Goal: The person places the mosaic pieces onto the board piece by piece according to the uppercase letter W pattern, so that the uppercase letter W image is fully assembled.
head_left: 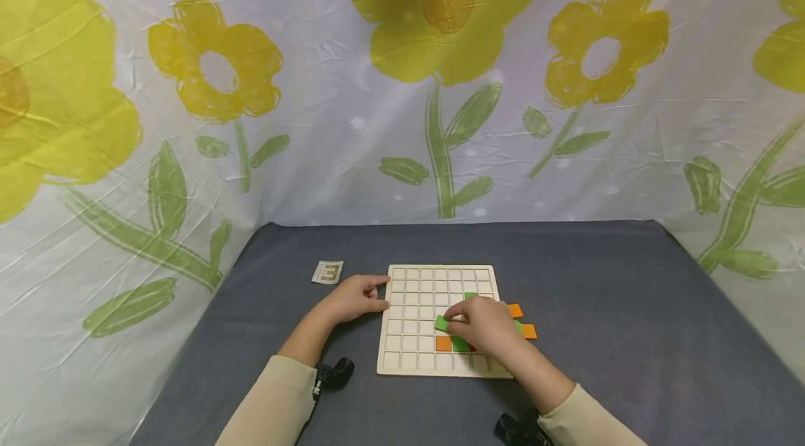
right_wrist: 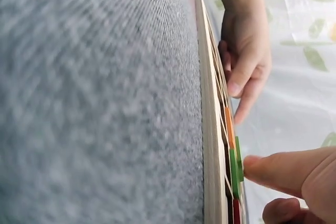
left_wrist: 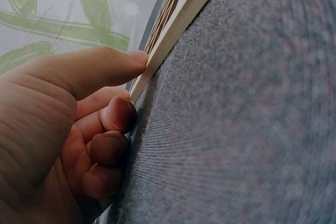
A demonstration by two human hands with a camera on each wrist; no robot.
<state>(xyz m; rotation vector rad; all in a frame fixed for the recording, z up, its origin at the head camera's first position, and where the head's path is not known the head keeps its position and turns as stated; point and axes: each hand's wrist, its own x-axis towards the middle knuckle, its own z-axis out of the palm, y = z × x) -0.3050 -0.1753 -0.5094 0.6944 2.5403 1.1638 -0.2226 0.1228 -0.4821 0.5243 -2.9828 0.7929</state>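
Note:
A square wooden grid board lies on the table, with coloured flat tiles at its right half. My left hand is at the board's left edge, thumb and index fingertips spread apart against the rim. In the left wrist view its thumb presses that wooden edge while the other fingers curl below. My right hand pinches a green tile low over the grid. An orange tile and another green tile lie just below it. A bit of red shows beside them, mostly hidden by the hand.
A small card with a printed grid pattern lies left of the board. Two orange tiles show right of the right hand, by the board's right edge. A dark grey cloth covers the table, and a flowered curtain hangs behind it.

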